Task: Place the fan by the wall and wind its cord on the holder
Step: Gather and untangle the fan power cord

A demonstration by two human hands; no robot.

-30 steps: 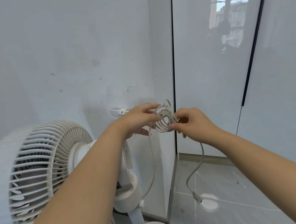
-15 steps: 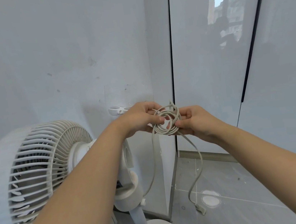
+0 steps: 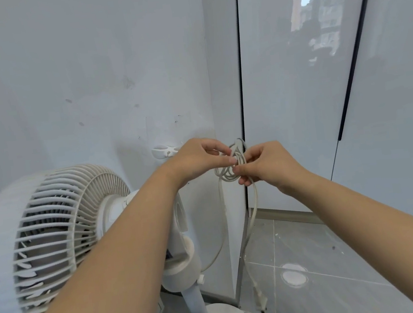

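Both hands, left hand [image 3: 195,159] and right hand [image 3: 267,165], pinch the coiled cord [image 3: 231,171] between them, near the wall holder [image 3: 164,151].

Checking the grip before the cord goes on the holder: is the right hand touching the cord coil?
Touching. The head view shows the right hand pinching the cord coil with curled fingers, no gap; the left hand grips it too.

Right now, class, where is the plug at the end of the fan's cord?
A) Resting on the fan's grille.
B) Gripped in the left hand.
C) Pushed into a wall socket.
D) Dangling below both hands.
D: the plug dangles on a loose strand of the cord, whose coil the left hand and right hand both pinch higher up.
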